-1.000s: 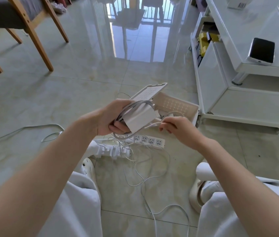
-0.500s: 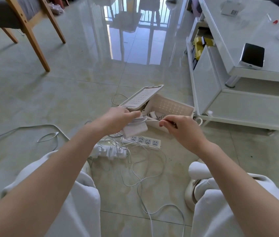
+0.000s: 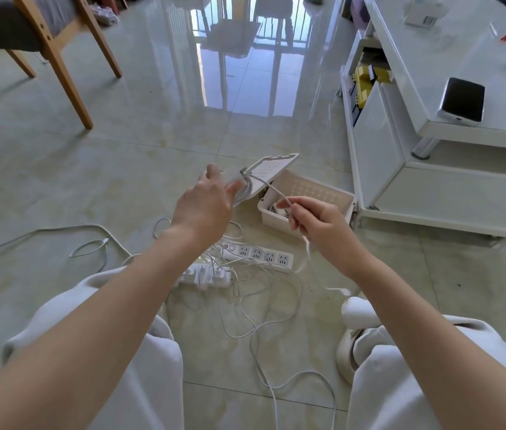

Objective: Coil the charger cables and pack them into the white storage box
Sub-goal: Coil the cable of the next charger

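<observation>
My left hand (image 3: pixel 206 204) grips a white charger brick with grey cable wound around it (image 3: pixel 243 187), held above the floor just left of the white storage box (image 3: pixel 337 201). My right hand (image 3: pixel 313 220) pinches the free end of that cable (image 3: pixel 272 190), which runs taut between both hands; its tail hangs down below my right fist. The box sits open on the floor with its lid (image 3: pixel 272 169) tilted up at the left end, and some cable lies inside.
Two white power strips (image 3: pixel 259 254) (image 3: pixel 205 276) lie on the tiled floor amid several tangled white cables (image 3: pixel 264 308). A loose cable (image 3: pixel 90 248) trails left. A white low table (image 3: pixel 462 128) with a phone (image 3: pixel 462 99) stands at right, wooden chair legs (image 3: pixel 59 69) at back left.
Both hands moved forward and up toward the box. The right hand pulled the cable end out to the right, so a strand now stretches between the hands.
</observation>
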